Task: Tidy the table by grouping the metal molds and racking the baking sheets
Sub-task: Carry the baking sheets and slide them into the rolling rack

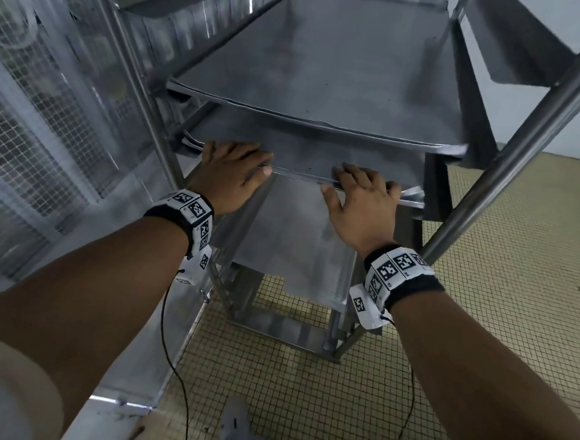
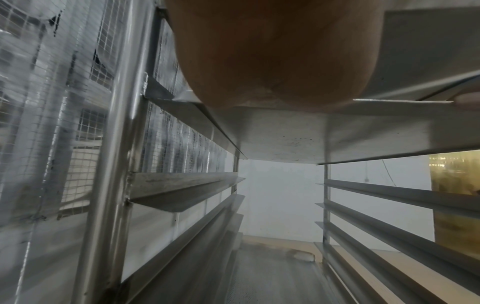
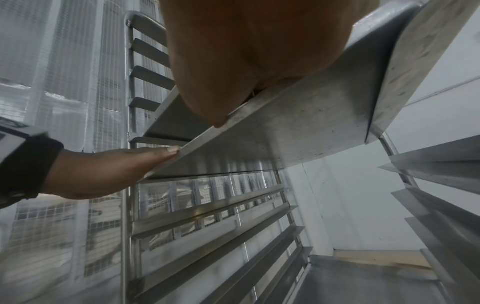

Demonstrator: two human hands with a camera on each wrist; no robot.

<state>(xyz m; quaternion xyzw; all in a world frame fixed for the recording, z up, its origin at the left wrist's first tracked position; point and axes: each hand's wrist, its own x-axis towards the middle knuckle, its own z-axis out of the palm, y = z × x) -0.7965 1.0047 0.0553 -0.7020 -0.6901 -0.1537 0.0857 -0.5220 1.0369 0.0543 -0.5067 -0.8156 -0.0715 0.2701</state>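
Observation:
In the head view a flat metal baking sheet (image 1: 303, 159) lies on the second visible level of a steel rack (image 1: 528, 133), its front edge toward me. My left hand (image 1: 233, 171) holds that edge at the left, fingers on top and thumb at the edge. My right hand (image 1: 362, 197) holds it at the right, thumb under the edge. The right wrist view shows the sheet's underside (image 3: 285, 133) and my left hand (image 3: 103, 170) with its thumb against the rim. The left wrist view shows the sheet's underside (image 2: 311, 133). Another sheet (image 1: 326, 67) sits one level higher, and one (image 1: 298, 234) lower.
Angled runners (image 2: 182, 185) line both sides of the rack, several of them bare below. A wire mesh wall covered in plastic (image 1: 30, 133) stands close on the left. Small-tiled floor (image 1: 484, 267) spreads to the right and in front, and my foot (image 1: 236, 432) is near the rack's base.

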